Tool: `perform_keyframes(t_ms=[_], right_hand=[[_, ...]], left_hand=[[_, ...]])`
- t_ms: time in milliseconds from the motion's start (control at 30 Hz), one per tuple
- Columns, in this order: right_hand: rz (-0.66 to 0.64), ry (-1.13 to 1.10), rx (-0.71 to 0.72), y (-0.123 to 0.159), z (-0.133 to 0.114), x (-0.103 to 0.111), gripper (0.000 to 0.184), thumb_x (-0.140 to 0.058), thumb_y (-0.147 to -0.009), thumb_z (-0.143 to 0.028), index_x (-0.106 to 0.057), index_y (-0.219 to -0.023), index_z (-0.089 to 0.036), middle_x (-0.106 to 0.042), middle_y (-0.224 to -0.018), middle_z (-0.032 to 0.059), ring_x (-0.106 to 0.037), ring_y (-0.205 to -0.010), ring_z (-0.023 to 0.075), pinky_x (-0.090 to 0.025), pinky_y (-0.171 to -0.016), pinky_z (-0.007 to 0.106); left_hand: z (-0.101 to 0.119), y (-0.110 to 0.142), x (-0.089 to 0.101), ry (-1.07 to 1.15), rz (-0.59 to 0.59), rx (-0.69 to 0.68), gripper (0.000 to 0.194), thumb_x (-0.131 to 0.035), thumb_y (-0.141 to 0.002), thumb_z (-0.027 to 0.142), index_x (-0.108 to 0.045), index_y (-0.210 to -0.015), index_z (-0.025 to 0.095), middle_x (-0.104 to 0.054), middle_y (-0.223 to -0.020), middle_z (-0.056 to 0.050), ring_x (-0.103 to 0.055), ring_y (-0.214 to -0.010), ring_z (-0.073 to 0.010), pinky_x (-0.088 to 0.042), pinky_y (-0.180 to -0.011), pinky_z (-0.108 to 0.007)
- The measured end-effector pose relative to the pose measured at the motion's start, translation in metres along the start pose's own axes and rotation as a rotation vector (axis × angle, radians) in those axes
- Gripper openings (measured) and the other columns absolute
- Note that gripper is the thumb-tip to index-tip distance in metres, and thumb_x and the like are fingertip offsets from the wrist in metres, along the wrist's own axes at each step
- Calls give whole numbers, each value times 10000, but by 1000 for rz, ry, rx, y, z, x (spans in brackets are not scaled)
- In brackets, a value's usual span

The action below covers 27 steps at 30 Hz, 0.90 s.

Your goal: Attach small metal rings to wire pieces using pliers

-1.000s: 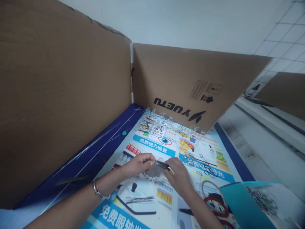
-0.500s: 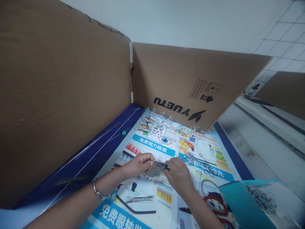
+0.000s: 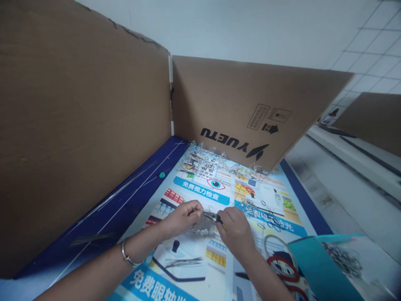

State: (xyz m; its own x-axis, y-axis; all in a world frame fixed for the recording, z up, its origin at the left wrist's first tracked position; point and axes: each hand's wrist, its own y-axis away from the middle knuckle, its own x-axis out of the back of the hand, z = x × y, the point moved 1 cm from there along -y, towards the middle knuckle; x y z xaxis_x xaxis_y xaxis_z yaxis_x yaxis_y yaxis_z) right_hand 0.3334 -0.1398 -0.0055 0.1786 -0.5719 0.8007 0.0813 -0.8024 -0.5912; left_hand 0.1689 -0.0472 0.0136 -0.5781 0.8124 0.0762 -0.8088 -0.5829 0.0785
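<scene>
Beaded strand (image 3: 203,232) hung near pliers (image 3: 209,215).
Left hand (image 3: 190,214) pinched it, apparently for steadiness; right hand (image 3: 234,228) gripped the pliers.

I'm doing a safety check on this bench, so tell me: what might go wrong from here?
A pinch: the tips of the pliers in the right hand sit close to the fingertips of the left hand, so a slip could nip them.

A drop: the clear beads show just below the left hand's pinch; loosening it might let them slide away.

A scatter: loose thin wires lie nearer the camera than both hands; a lowered arm could brush them.
</scene>
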Motion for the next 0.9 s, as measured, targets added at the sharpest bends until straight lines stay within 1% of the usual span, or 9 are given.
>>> perform_keyframes(t_ms=[300,500,600,667,800,900], right_hand=[[3,41,31,-1,-1,2,135,-426,-803,-159,-555,-765,-175,-474,-679,37,-439,-717,174,-357,-682,317],[14,37,48,-1,0,1,148,-413,-797,-141,-556,-779,-178,-483,-673,39,-444,-717,177,-366,-681,320],[4,26,44,0,0,0,146,-419,-795,-144,-559,-769,-177,-483,-666,35,-443,-701,171,-373,-683,318],[-1,-1,30,0,1,-1,136,-431,-791,-145,-564,-781,-174,-494,-676,38,-454,-715,174,-381,-687,320],[19,-92,-14,3,6,-6,123,-462,-791,-175,-566,-856,-171,-538,-738,50,-491,-772,186,-406,-697,330],[63,-165,-106,4,13,-9,116,-472,-810,-217,-562,-873,-180,-556,-770,53,-510,-770,181,-421,-683,323]], left_hand=[[1,1,-1,21,26,-26,94,-448,-774,226,-462,-711,156,-436,-538,57,-360,-494,-70,-275,-490,-187],[-3,1,-3,124,19,4,116,-473,-771,260,-447,-715,162,-422,-509,68,-342,-455,-61,-254,-454,-180],[-4,1,-3,174,7,13,104,-490,-757,246,-445,-712,164,-419,-496,72,-350,-443,-57,-253,-445,-174],[-3,0,-3,221,-9,23,111,-498,-754,249,-441,-710,165,-420,-488,75,-346,-425,-52,-250,-436,-174],[-4,-1,-2,302,-17,24,183,-523,-760,310,-442,-698,158,-450,-499,65,-353,-406,-42,-253,-426,-173],[-5,-2,-2,341,15,-7,199,-538,-759,324,-449,-703,155,-441,-502,66,-350,-405,-39,-251,-425,-174]])
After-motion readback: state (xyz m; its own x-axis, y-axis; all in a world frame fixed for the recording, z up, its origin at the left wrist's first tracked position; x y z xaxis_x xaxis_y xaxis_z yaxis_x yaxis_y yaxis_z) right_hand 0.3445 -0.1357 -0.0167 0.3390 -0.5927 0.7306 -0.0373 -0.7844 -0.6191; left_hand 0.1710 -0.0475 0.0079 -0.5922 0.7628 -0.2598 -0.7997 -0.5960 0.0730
